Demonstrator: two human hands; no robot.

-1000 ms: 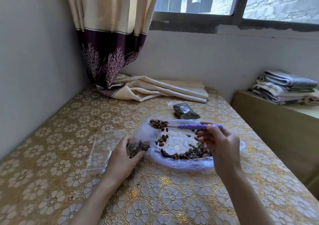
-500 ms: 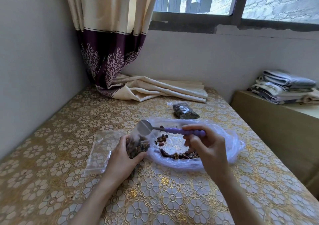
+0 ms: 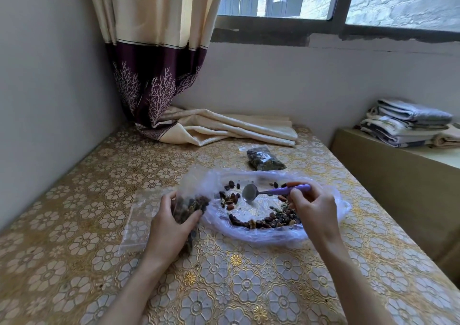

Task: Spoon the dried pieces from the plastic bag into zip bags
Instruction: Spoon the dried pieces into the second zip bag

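Fingers of the right hand [image 3: 314, 206] pinch the purple handle of a spoon [image 3: 268, 192], whose empty metal bowl hangs tilted over the spread-open plastic bag [image 3: 321, 235]. Dried pieces [image 3: 268, 221] lie along that bag's near edge, with a smaller scatter just left of the spoon's bowl. At the bag's left rim, the left hand [image 3: 171, 227] grips a zip bag [image 3: 190, 206] partly filled with dark pieces, thumb and fingers curled round it. An empty clear zip bag [image 3: 135, 225] lies flat just left of that hand on the flowered tablecloth [image 3: 74, 250]. Farther back, a filled zip bag [image 3: 265, 159] rests near a curtain [image 3: 159, 63] trailing onto the table.
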